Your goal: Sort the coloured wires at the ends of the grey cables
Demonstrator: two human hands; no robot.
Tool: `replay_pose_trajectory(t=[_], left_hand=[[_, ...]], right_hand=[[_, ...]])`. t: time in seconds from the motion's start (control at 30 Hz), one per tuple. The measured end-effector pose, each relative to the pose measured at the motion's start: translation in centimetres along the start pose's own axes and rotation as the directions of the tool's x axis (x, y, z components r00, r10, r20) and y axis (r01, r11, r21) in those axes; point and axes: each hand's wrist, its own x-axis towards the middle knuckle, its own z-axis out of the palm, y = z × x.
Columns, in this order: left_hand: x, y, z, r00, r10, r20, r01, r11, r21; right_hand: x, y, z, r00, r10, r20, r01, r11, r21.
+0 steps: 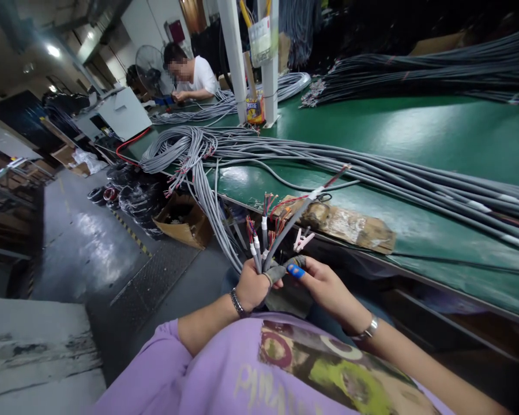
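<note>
Left hand [251,286] fisted round cables [259,245], ends up so tips show, off bench [415,132] edge; right hand [324,285] prob. pinches one.

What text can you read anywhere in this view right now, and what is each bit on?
"PIN…": pale letters on the purple shirt; the rest is unclear.
Hanging label on the white post: too blurred to read.
Yellow box at the post's foot: print too small.
Grey cables in the left hand: no readable marking.
</note>
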Motion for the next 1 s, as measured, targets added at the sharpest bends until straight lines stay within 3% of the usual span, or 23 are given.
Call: replay_pose_trajectory(t=[0.1,0.2,0.27,0.47,0.73,1.0], left_hand=[[0.0,0.1,0.0,1.000,0.000,-0.023,-0.001,1.000,-0.015],[0.0,0.0,-0.1,1.000,0.006,-0.017,-0.007,0.999,-0.031],[-0.1,0.0,-0.2,1.000,0.017,-0.013,-0.017,0.998,-0.052],[-0.1,0.8,-0.3,1.000,-0.005,-0.001,0.005,0.995,-0.101],[1.6,2.0,0.2,0.976,-0.043,0.215,0.072,0.989,-0.127],[3.0,1.3,0.8,0.961,-0.051,0.273,0.084,0.990,-0.111]], right_hand=[[0.0,0.6,-0.1,0.990,0.119,-0.070,-0.102,0.972,0.212],[0.2,0.6,-0.4,0.959,0.252,-0.130,-0.166,0.869,0.466],[0.2,0.5,-0.8,0.950,0.286,-0.126,-0.176,0.823,0.540],[0.4,1.2,-1.8,0.949,0.315,-0.020,-0.245,0.776,0.581],[3.4,0.5,-2.7,0.974,0.224,0.042,-0.207,0.790,0.577],[4.4,0.7,-1.7,0.993,0.120,-0.014,-0.089,0.807,0.583]])
